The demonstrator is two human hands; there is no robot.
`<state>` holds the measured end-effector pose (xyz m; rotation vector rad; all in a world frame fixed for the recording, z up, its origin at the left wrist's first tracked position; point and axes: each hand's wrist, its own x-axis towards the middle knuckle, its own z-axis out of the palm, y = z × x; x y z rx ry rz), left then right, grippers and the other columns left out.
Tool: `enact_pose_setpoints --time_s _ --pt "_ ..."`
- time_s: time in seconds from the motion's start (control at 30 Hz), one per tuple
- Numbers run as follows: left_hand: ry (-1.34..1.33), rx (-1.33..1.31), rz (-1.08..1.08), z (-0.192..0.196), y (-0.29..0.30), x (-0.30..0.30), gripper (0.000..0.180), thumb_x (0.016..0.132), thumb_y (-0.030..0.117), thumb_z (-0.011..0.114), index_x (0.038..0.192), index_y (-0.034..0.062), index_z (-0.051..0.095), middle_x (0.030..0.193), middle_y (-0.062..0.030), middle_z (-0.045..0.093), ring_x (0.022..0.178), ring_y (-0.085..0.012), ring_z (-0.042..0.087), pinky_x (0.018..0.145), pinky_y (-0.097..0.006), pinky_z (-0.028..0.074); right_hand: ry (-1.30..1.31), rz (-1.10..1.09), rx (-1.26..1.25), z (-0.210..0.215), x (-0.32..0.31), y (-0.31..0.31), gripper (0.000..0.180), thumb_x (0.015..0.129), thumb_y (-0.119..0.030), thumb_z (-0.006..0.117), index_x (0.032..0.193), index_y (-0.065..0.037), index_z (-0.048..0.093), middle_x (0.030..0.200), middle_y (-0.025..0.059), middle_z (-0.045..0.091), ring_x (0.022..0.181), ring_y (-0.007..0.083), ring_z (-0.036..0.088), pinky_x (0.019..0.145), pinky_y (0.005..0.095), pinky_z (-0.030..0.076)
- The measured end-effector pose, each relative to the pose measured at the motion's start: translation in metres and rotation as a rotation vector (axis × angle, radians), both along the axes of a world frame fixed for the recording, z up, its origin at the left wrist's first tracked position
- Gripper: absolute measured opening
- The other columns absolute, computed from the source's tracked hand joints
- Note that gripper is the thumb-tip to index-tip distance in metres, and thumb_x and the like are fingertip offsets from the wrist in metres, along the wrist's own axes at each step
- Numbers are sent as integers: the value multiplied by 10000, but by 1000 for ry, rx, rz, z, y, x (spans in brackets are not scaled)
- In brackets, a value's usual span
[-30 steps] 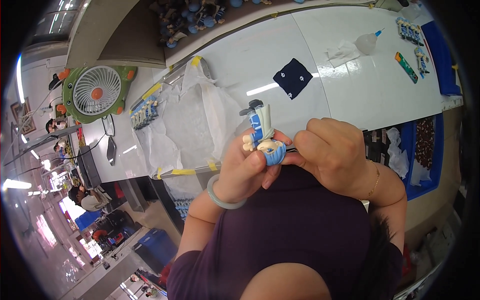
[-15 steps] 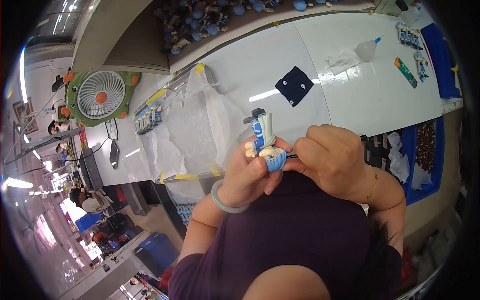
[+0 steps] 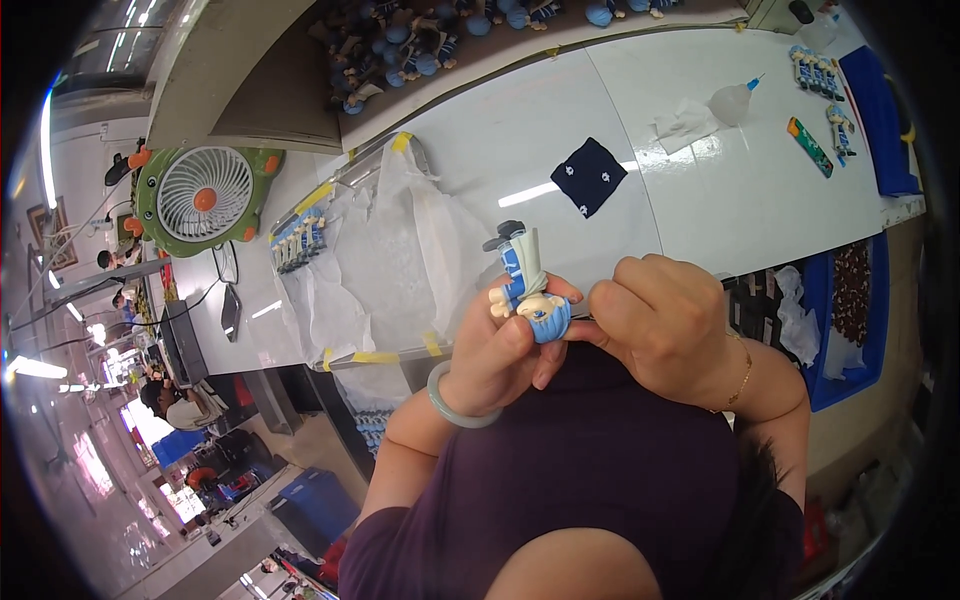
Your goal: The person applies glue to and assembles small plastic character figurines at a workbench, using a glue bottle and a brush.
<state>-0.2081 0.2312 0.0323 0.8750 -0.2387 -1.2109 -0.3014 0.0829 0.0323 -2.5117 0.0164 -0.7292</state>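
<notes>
A small toy figurine [image 3: 520, 270] with blue hair, a blue outfit and dark shoes is held above the near edge of the bench. My left hand [image 3: 490, 360] is closed round its head and upper body, with the fingers behind it and the thumb at the face. Its legs point up and away from me. Close against the right side of the head, my right hand [image 3: 660, 315] is curled in a pinch. A thin dark bit shows between its fingertips and the blue hair; what it is I cannot make out.
A dark patterned cloth [image 3: 589, 177] lies beyond my hands. To the left are a tray lined with white sheeting [image 3: 385, 260], a row of figurines [image 3: 298, 240] and a green fan [image 3: 203, 195]. A squeeze bottle [image 3: 732, 102] and a blue bin [image 3: 880, 120] are at right; a shelf of figurines [image 3: 400, 45] is behind.
Almost nothing differs. Both hands stay at the figurine's head, which has shifted very slightly.
</notes>
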Motion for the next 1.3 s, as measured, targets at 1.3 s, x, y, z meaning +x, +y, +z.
enact_pose_setpoints --time_s 1.3 --pt "-6 -4 5 -4 4 1 524 794 362 582 1044 -74 436 712 -89 528 444 -114 461 399 -205 374 25 41 109 -1 0 3 317 691 -278 655 603 -89 415 556 36 350 446 185 398 389 295 321"
